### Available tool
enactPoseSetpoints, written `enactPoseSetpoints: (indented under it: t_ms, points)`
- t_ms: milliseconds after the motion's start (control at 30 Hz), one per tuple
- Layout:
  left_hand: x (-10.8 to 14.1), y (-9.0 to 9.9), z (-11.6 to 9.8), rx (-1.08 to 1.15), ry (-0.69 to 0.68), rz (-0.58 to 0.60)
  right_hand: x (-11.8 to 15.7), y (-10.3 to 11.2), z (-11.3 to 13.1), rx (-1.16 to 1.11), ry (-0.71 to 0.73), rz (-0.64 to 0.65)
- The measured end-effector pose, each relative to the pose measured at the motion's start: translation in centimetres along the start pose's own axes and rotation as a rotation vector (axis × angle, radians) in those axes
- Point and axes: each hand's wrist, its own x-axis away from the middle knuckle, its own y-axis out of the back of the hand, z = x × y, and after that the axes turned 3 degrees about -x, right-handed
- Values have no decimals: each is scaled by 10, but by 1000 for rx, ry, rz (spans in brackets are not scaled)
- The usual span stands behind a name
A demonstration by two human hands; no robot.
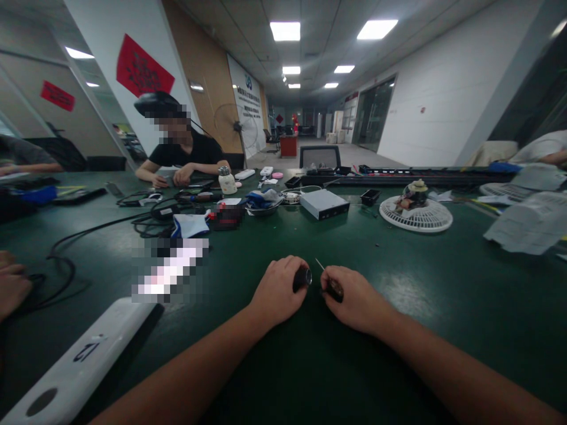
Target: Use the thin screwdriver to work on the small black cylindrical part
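In the head view, my left hand (277, 292) is closed around a short black cylinder (301, 280) whose shiny ringed end points right; most of it is hidden by my fingers. Opposite it, my right hand (357, 301) grips a screwdriver (335, 289) by its dark, partly see-through handle. Its thin metal shaft slants up and left, with the tip apart from the cylinder. Both hands rest low over the dark green table (398, 265), a small gap between them.
Ahead lies a grey metal drive box (325, 205), with a white fan grille (416, 213) to its right. A long white device (84, 360) marked 12 and black cables (66, 239) lie left. A co-worker (186, 141) sits across; another person's hand (12, 284) is at far left.
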Motion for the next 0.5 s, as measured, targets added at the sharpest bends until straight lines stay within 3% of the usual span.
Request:
enactPoseSetpoints:
  t_ms: [267,500]
  points:
    - [0,-2,2,-36,-53,24,-4,-3,-1,-169,-51,-229]
    - [-2,0,1,23,-189,75,-4,-3,-3,-249,-69,-246]
